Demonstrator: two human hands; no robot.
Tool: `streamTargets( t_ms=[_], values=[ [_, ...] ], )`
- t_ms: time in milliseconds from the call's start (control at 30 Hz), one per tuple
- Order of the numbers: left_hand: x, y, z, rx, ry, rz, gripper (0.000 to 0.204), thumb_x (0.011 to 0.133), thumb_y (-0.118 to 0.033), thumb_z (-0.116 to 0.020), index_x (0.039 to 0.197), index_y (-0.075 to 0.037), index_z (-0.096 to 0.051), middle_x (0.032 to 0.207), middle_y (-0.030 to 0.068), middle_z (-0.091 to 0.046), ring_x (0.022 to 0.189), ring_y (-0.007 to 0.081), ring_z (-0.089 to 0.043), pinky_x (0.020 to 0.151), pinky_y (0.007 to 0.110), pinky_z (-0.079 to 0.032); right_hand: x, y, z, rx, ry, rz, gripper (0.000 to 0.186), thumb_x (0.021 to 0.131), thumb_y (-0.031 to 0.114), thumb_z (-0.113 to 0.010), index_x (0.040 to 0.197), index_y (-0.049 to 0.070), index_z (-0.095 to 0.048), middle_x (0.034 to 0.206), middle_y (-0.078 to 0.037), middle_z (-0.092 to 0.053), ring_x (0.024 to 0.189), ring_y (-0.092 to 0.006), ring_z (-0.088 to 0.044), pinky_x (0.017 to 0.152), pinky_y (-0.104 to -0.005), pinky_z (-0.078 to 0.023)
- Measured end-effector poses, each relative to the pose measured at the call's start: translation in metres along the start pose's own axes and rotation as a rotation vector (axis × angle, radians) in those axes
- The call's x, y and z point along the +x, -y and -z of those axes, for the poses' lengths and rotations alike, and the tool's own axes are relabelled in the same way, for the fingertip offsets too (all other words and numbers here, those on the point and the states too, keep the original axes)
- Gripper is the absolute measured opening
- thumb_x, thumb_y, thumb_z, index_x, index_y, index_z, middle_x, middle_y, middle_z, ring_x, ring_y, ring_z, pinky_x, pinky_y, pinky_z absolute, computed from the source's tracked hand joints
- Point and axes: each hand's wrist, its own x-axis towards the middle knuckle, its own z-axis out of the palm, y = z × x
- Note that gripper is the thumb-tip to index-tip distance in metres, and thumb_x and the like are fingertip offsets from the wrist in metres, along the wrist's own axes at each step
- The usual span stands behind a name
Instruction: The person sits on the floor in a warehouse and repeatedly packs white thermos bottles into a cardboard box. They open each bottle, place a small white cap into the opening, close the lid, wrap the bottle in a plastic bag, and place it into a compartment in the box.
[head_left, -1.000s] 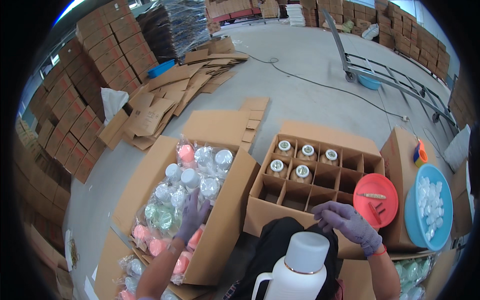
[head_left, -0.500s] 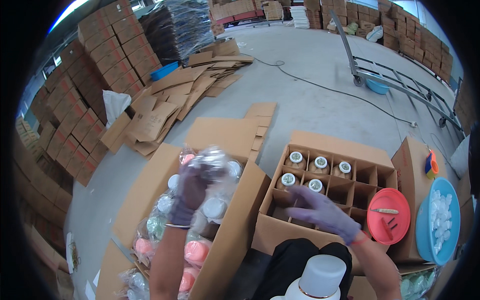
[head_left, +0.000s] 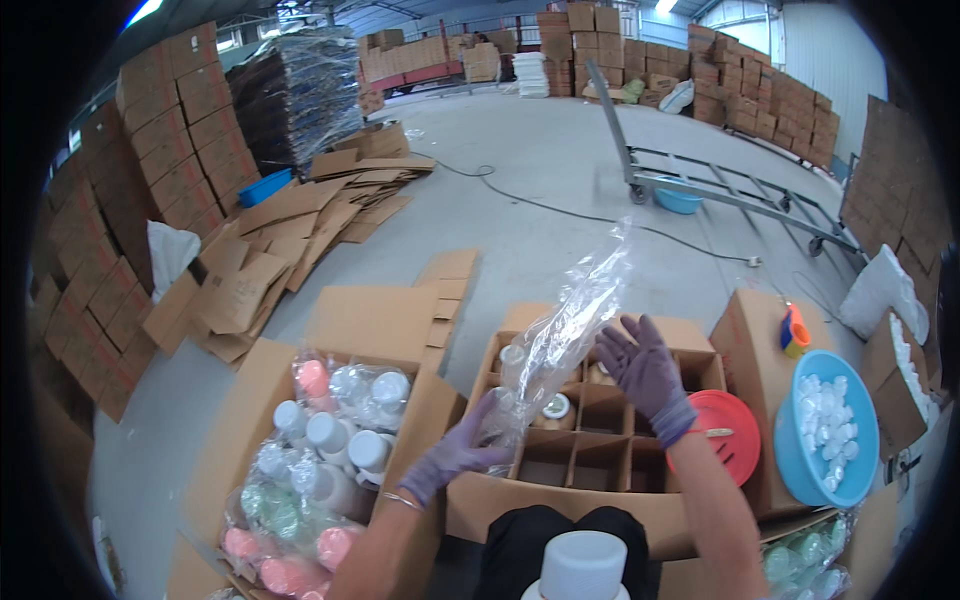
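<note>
My left hand, gloved in purple, is closed on the lower part of a long clear plastic bag; what lies inside its lower end is unclear. My right hand is open, fingers spread, beside the bag. The bag stretches over a divided carton holding jar-like items with white lids, some hidden behind it. On the left is an open carton of bagged pink, white and pale green containers. A white thermos with a capped top stands upright by my dark-clothed legs.
A red tray with tools and a blue basin of white pieces are at the right, near a blue-orange tape dispenser. Flattened cardboard, stacked boxes, a cable and a metal trolley lie beyond.
My left hand has lifted the clear bag out of the left carton and moved right. My right hand has risen and spread its fingers. The view has tilted upward.
</note>
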Motion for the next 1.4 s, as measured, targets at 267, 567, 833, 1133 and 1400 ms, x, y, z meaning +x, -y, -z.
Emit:
streamTargets(
  t_ms=[267,567,833,1133,1400],
  values=[
    [0.056,0.006,-0.109,-0.51,-0.361,0.149,0.023,0.093,-0.022,-0.072,0.098,0.0,-0.072,0.086,-0.0029,-0.065,0.076,0.003,-0.056,0.064,0.022,-0.048,-0.121,-0.081,0.026,-1.173,0.091,0.195,0.06,0.084,0.012,-0.071,0.139,0.005,-0.047,0.131,-0.011,-0.058,0.121,-0.0263,-0.057,0.102,-0.0387,-0.045],
    [-0.097,-0.075,-0.096,-0.083,-0.248,0.239,0.041,0.096,-0.039,-0.065,0.079,-0.002,-0.066,0.073,-0.0023,-0.058,0.069,0.0073,-0.052,0.062,0.026,-0.043,-0.192,-0.031,0.049,-1.849,-0.238,0.612,0.012,0.082,0.011,-0.067,0.094,0.009,-0.063,0.091,-0.01,-0.066,0.088,-0.031,-0.063,0.094,-0.048,-0.046],
    [-0.25,-0.015,-0.125,0.195,-0.276,0.256,0.031,0.101,-0.019,-0.051,0.107,0.006,-0.066,0.079,0.0115,-0.067,0.065,0.0198,-0.063,0.06,0.033,-0.051,-0.396,-0.051,0.001,-1.748,0.179,0.406,0.026,0.07,0.014,-0.065,0.094,0.006,-0.057,0.099,-0.014,-0.057,0.104,-0.0332,-0.056,0.111,-0.0622,-0.033],
    [-0.238,-0.12,-0.149,0.06,-0.162,0.363,0.034,0.093,-0.021,-0.061,0.119,0.002,-0.06,0.095,0.011,-0.068,0.086,0.0216,-0.065,0.078,0.036,-0.053,-0.514,-0.095,0.109,-1.354,0.385,-0.018,0.025,0.069,0.019,-0.066,0.091,0.009,-0.061,0.099,-0.012,-0.059,0.098,-0.0329,-0.059,0.105,-0.0579,-0.041],
    [-0.31,-0.057,-0.093,-0.19,-0.267,0.432,0.044,0.089,-0.017,-0.066,0.13,-0.003,-0.056,0.121,0.0117,-0.064,0.11,0.0264,-0.063,0.094,0.044,-0.052,-0.447,-0.104,0.042,-1.446,0.717,0.253,0.031,0.071,0.018,-0.066,0.1,0.006,-0.064,0.106,-0.015,-0.062,0.099,-0.037,-0.061,0.099,-0.0546,-0.047]
  ],
)
